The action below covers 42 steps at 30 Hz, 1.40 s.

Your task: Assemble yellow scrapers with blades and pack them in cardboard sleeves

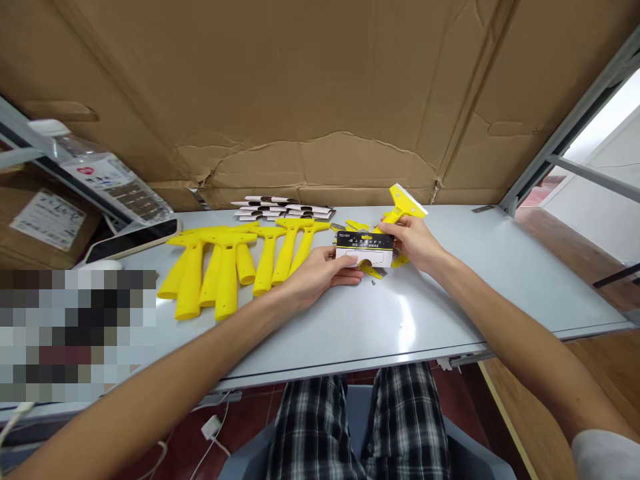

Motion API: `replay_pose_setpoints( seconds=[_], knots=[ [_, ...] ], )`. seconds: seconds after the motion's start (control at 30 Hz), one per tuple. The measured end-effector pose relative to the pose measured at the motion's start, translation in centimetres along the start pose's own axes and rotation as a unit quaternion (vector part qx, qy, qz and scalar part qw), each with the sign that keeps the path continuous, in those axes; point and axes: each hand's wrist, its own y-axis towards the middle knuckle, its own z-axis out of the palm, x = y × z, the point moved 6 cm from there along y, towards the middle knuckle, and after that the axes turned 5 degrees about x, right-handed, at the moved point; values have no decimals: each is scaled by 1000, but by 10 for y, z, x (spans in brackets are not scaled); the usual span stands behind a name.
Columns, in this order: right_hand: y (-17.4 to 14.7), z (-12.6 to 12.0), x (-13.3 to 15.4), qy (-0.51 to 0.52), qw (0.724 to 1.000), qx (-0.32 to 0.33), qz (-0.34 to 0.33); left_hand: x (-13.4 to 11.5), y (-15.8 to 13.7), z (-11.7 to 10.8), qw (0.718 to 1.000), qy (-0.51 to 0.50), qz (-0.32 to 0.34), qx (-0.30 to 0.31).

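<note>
My left hand [327, 270] grips a black-and-white packaging card [367, 252] with a cutout in its lower edge. In my right hand [413, 241] is a yellow scraper [400, 203], its head tilted up and its handle partly hidden by the fingers and the card. Under and behind the card lie small yellow pieces [373, 271], mostly covered. A tiny screw [373, 283] rests on the table just below them. Left of my hands, several yellow scraper handles [227, 273] lie in an overlapping row.
A stack of folded cards [283, 208] lies at the back of the grey table [320, 333], against a cardboard sheet [310, 100]. A phone [133, 241], a clear plastic jar [107, 177] and a cardboard box [45, 217] are at the left. Metal frame posts [575, 113] flank the table.
</note>
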Motion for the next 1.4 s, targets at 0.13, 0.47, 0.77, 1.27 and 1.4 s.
replay_pose_setpoints(
  seconds=[0.13,0.47,0.77,1.27,1.4],
  knots=[
    [1,-1,0,0,1000,2,1,0,-1,1,1000,-7,10,-20],
    [-1,-5,10,-25,1000,-2,-16,1,1,6,999,-35,37,17],
    [-5,-7,22,1,999,24,-23,-11,-4,6,993,-57,102,32],
    [-24,32,7,39,975,211,57,-22,-15,10,988,-22,151,-5],
    [-33,41,7,71,951,295,56,-26,-17,1,984,-45,161,-65]
  ],
)
